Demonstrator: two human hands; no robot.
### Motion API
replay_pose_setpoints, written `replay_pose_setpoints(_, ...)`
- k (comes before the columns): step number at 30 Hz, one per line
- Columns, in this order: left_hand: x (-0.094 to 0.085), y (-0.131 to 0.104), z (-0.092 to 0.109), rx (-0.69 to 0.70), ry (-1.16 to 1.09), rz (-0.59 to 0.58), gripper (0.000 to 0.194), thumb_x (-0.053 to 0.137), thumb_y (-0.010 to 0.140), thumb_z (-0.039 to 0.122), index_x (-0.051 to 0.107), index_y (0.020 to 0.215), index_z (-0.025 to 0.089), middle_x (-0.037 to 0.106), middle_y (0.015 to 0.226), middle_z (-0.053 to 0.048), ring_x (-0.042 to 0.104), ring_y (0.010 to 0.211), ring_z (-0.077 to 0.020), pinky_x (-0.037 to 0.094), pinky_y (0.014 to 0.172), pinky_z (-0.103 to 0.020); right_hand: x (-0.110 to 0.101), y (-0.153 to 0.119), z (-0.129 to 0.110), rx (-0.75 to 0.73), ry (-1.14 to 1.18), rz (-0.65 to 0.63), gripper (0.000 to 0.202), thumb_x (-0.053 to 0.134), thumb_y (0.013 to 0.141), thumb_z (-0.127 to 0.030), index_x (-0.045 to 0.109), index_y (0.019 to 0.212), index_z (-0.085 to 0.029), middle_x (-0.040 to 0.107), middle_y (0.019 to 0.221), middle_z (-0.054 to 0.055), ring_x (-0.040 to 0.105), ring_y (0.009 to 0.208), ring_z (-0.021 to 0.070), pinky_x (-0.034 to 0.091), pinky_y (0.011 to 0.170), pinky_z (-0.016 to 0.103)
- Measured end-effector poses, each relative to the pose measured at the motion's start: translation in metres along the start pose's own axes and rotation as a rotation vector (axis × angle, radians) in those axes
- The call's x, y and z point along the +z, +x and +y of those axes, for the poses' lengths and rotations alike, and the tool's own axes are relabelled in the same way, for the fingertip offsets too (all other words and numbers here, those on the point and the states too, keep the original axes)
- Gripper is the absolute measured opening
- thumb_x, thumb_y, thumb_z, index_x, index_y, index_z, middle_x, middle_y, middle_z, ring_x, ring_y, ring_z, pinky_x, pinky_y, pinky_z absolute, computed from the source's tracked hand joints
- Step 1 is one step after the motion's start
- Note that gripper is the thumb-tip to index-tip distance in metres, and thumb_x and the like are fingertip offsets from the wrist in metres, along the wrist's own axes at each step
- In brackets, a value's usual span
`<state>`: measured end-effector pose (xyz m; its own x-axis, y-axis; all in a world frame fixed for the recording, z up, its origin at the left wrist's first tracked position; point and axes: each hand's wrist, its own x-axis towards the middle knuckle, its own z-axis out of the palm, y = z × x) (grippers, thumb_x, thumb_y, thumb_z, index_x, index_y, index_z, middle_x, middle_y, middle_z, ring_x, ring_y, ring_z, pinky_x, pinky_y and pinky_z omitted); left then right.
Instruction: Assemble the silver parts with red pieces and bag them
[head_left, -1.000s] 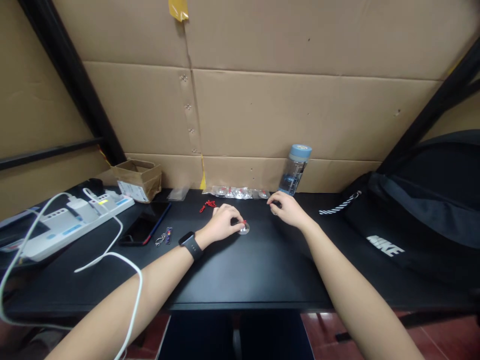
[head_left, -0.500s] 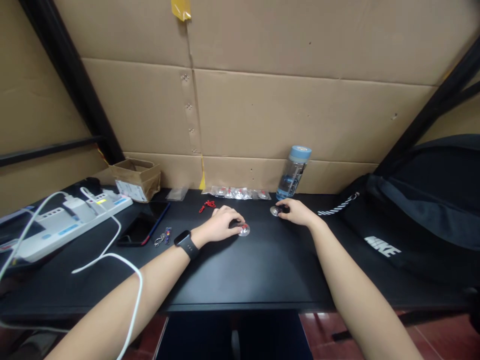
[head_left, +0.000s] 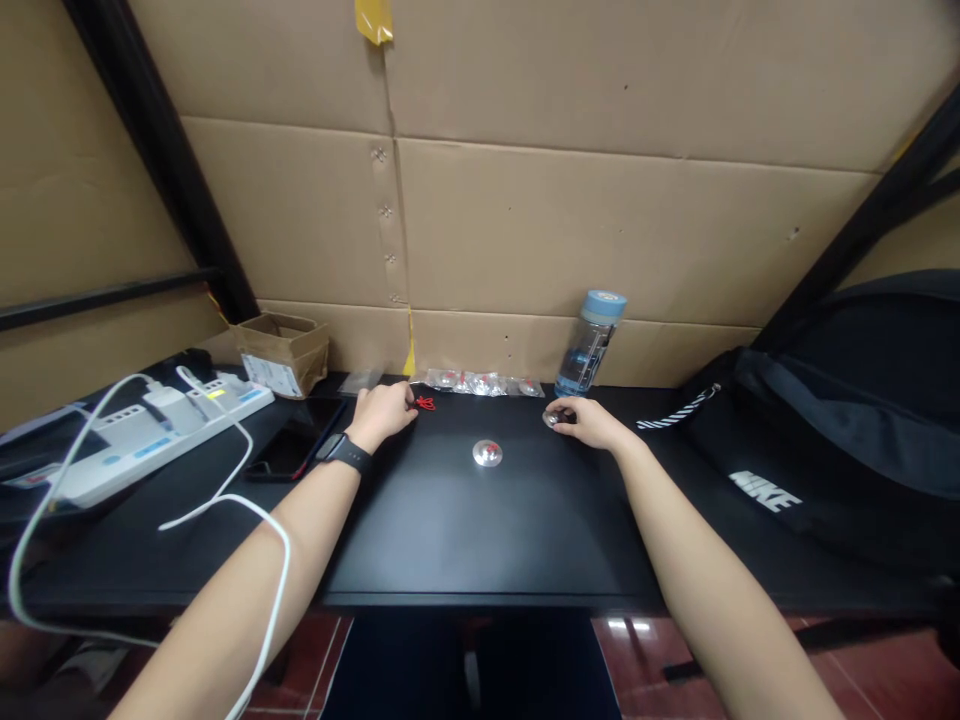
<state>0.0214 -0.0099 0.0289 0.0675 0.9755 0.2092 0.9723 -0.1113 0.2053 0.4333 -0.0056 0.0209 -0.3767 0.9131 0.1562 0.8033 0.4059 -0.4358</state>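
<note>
My left hand, with a dark watch on the wrist, is at the back of the desk. Its curled fingertips are at a small red cord and cover one end of it. My right hand pinches the edge of a clear, shiny round disc, low at the desktop in front of the bottle. Another such disc, with a red mark in its middle, lies flat between my hands, touched by neither. Behind them a row of clear plastic packets with shiny, red-marked contents lies along the cardboard wall.
A blue-lidded water bottle stands behind my right hand. To the right is a black backpack. Left are a small cardboard box, a phone and a white power strip. A white cable passes over my left forearm.
My left hand has let go of the middle disc and moved left and back to the red cord. My right hand stays at its disc. The view has shifted slightly.
</note>
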Motion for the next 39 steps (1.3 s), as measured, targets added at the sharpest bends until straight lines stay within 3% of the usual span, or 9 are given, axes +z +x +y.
replay_pose_setpoints(8,0.007,0.001,0.004,0.035,-0.056,-0.032,0.022,0.063,0.087,0.024,0.071,0.107,0.028,0.078,0.107,-0.007,0.067,0.108,-0.0315,0.041,0.096,-0.044,-0.003,-0.004,-0.004,-0.022,0.040,0.038,0.036,0.074,0.076,-0.013,0.073,0.111,-0.022,0.077,0.107,0.005,0.071,0.092,0.0216,0.054,0.088,0.034)
replay_pose_setpoints(11,0.006,0.000,0.014,0.089,-0.114,-0.043,0.025,0.055,0.094,0.025,0.072,0.113,0.030,0.076,0.118,-0.004,0.067,0.114,-0.0282,0.045,0.095,-0.039,-0.004,-0.005,-0.008,-0.042,0.099,0.091,0.039,0.077,0.074,-0.019,0.071,0.113,-0.021,0.076,0.107,0.006,0.071,0.091,0.0210,0.056,0.085,0.034)
replay_pose_setpoints(14,0.006,-0.005,0.028,0.222,-0.278,-0.016,0.024,0.052,0.097,0.029,0.074,0.108,0.029,0.075,0.118,-0.001,0.068,0.109,-0.0233,0.048,0.091,-0.033,-0.002,-0.004,-0.019,-0.070,0.215,0.123,0.046,0.081,0.069,-0.024,0.070,0.113,-0.020,0.076,0.106,0.007,0.070,0.087,0.0204,0.058,0.077,0.031)
replay_pose_setpoints(17,0.005,-0.012,0.045,0.335,-0.503,0.035,0.021,0.055,0.096,0.033,0.072,0.106,0.026,0.078,0.102,-0.002,0.070,0.093,-0.0218,0.049,0.085,-0.033,0.003,-0.004,-0.036,-0.119,0.339,0.130,0.047,0.081,0.067,-0.024,0.070,0.112,-0.019,0.076,0.103,0.008,0.070,0.084,0.0195,0.058,0.075,0.031)
replay_pose_setpoints(21,0.006,-0.024,0.068,0.416,-0.778,0.053,0.017,0.061,0.093,0.034,0.069,0.101,0.021,0.076,0.099,-0.003,0.069,0.092,-0.0193,0.050,0.087,-0.032,0.014,-0.003,-0.059,-0.191,0.574,0.100,0.048,0.080,0.068,-0.023,0.067,0.114,-0.018,0.074,0.107,0.010,0.071,0.088,0.0196,0.059,0.082,0.035)
replay_pose_setpoints(26,0.009,-0.034,0.088,0.448,-1.025,-0.012,0.012,0.070,0.086,0.029,0.067,0.091,0.018,0.074,0.092,-0.004,0.070,0.091,-0.0187,0.052,0.089,-0.032,0.030,-0.003,-0.079,-0.219,0.847,0.028,0.050,0.081,0.069,-0.020,0.064,0.117,-0.020,0.069,0.114,0.010,0.071,0.093,0.0198,0.059,0.088,0.038)
replay_pose_setpoints(33,0.016,-0.039,0.093,0.424,-0.997,0.034,0.016,0.074,0.084,0.034,0.068,0.085,0.019,0.075,0.088,-0.003,0.071,0.085,-0.0190,0.053,0.084,-0.031,0.041,-0.004,-0.094,-0.195,1.009,0.027,0.049,0.085,0.070,-0.021,0.067,0.116,-0.023,0.066,0.117,0.007,0.069,0.097,0.0186,0.056,0.095,0.038)
replay_pose_setpoints(39,0.010,-0.047,0.096,0.383,-0.789,0.133,0.015,0.071,0.089,0.036,0.077,0.101,0.028,0.079,0.099,-0.001,0.070,0.098,-0.0222,0.045,0.096,-0.038,0.045,-0.006,-0.099,-0.199,1.122,0.009,0.051,0.086,0.071,-0.023,0.066,0.118,-0.025,0.065,0.122,0.007,0.068,0.100,0.0196,0.055,0.098,0.040)
